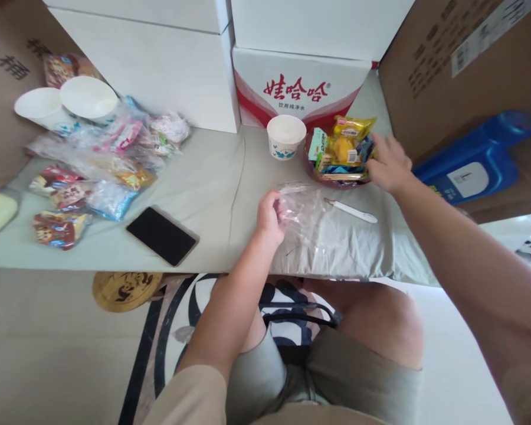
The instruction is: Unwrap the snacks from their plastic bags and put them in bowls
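My left hand [272,219] is closed on the edge of a clear plastic bag [307,212], which lies crumpled over the cloth to its right. At the right side of a dark red bowl [343,183], my right hand [389,159] has its fingers curled in against the snacks. It is slightly blurred, and what its fingertips grip is hidden. Packaged snacks [349,144] in yellow, green and blue wrappers fill the bowl. A white-handled knife [351,211] rests beside the bag. Just left of the bowl stands a white paper cup [287,137] with a blue-green pattern.
A black phone [161,235] lies left of my left arm. Further left are several snack packets [62,229], plastic wrapping [92,147] and two paper bowls [89,100]. White boxes [301,82] line the back. A blue bottle [478,159] and a brown carton [460,77] stand at the right.
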Tool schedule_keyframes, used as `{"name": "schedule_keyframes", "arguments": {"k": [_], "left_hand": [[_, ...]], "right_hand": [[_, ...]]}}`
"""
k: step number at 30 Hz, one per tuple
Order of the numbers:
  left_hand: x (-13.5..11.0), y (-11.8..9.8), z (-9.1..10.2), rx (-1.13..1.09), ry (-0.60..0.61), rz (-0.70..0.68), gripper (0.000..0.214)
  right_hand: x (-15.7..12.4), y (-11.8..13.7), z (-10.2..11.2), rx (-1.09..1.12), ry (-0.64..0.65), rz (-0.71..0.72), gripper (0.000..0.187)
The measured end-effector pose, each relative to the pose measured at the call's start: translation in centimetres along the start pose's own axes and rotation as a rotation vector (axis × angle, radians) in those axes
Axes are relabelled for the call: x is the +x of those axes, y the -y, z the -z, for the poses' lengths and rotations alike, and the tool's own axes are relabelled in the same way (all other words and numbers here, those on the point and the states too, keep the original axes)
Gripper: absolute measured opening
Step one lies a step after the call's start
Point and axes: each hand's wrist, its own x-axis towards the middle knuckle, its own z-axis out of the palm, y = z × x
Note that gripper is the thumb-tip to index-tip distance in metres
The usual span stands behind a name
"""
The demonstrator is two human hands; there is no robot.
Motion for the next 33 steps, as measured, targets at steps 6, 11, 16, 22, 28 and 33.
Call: {"name": "schedule_keyframes", "arguments": {"k": [6,11,16,22,28,33], "left_hand": [[-1.3,-1.1,0.9,-0.221,0.38,0.193,0.027],[-1.1,0.2,1.7,-0.279,0.353,0.049,0.04],[-1.4,0.6,2.8,-0.061,0.264,-0.063,0.056],[-0.8,0.1,2.5,0.159,0.221,-0.098,0.055],[2.3,1.0,1.9,0.638,-0.036,-0.338,0.05],[2.7,1.6,2.2,0.796,-0.087,-0.414,0.066]], "right_hand": [[-11.4,4.7,-0.7,0.341,0.03,-0.157,0.046],[-18.8,6.3,-5.7,0.772,0.359,-0.602,0.096],[-18.5,7.9,-7.3,0.961,0.543,-0.648,0.096],[-16.5,7.0,-5.9,0.843,0.303,-0.542,0.036],[-15.2,4.1,-3.8,0.646,-0.043,-0.454,0.029],[-15.7,4.0,-2.4,0.411,0.003,-0.458,0.067]]}}
